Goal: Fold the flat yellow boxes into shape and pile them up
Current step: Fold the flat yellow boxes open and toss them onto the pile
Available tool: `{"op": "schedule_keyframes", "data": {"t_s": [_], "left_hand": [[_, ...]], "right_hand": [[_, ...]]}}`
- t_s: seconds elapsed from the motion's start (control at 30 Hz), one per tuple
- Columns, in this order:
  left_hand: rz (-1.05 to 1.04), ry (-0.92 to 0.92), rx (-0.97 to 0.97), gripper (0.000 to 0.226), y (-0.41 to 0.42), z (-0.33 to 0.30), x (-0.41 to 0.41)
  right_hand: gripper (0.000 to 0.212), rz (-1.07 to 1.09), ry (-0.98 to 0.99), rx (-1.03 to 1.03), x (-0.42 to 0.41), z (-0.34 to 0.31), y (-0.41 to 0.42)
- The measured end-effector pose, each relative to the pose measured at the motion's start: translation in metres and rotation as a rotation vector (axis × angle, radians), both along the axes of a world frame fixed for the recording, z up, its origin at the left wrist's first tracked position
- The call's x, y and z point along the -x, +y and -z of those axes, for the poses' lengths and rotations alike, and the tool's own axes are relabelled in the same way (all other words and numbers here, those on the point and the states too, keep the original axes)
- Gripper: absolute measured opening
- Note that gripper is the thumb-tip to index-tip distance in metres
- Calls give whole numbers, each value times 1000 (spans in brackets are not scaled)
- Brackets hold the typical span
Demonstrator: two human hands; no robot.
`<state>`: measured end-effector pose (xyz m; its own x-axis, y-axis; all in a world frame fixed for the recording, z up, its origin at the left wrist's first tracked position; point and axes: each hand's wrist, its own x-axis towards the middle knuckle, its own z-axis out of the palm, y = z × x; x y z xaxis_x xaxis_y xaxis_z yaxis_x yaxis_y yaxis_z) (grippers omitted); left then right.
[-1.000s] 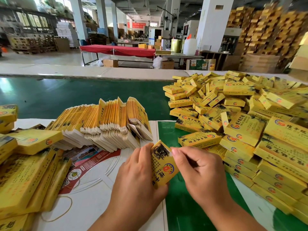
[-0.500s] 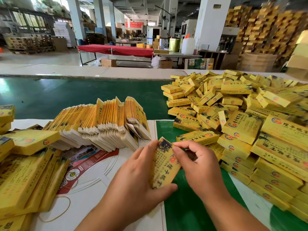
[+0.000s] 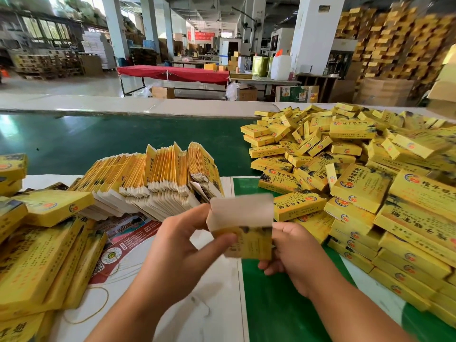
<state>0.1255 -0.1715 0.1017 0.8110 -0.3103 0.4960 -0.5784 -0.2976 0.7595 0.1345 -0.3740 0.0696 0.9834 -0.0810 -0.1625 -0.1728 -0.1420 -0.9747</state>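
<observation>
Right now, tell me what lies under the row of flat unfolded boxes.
The row of flat boxes stands on a white printed sheet, red and green print showing at its near edge. What lies directly beneath the row is covered.

We see a bright, evenly lit hall, with daylight flooding in from the windows (image 3: 37,28) at far left and washing them out. The wide lens bends the pillars (image 3: 313,33) and edges outward. Motion blur smears the box (image 3: 243,228) between our hands, while the desk (image 3: 111,141) shows soft glare and faint shadows.
</observation>
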Motion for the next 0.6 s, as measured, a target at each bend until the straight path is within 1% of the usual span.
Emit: {"op": "schedule_keyframes", "data": {"t_s": [0.03, 0.07, 0.1, 0.2, 0.27, 0.33, 0.4, 0.47, 0.53, 0.57, 0.6], "left_hand": [[-16, 45, 6, 18, 2, 2, -3], [-29, 78, -5, 19, 3, 5, -5], [-38, 101, -30, 18, 4, 7, -7], [-54, 109, -121, 18, 3, 12, -12], [-63, 96, -157, 18, 1, 14, -13], [-77, 87, -156, 14, 1, 15, -13], [-91, 83, -105, 22, -2, 16, -12], [-112, 101, 21, 33, -6, 19, -10], [-120, 159, 199, 38, -10, 22, -9], [-119, 174, 265, 39, -10, 24, -9], [-120, 165, 293, 38, -10, 25, -10]], "right_hand": [[35, -10, -72, 191, 1, 1, 0], [38, 1, -175, 319, 1, 2, 1], [38, 19, -295, 335, 2, 1, 0], [22, 11, -617, 164, 9, -5, -1], [11, -38, -737, 166, 13, -7, 0], [19, -72, -778, 211, 14, -6, 2], [29, -87, -770, 224, 13, -4, 4], [30, -90, -738, 146, 11, -2, 5], [32, -75, -726, 78, 9, 0, 5], [32, -70, -736, 83, 9, 1, 6], [31, -68, -750, 104, 9, 1, 7]]}}
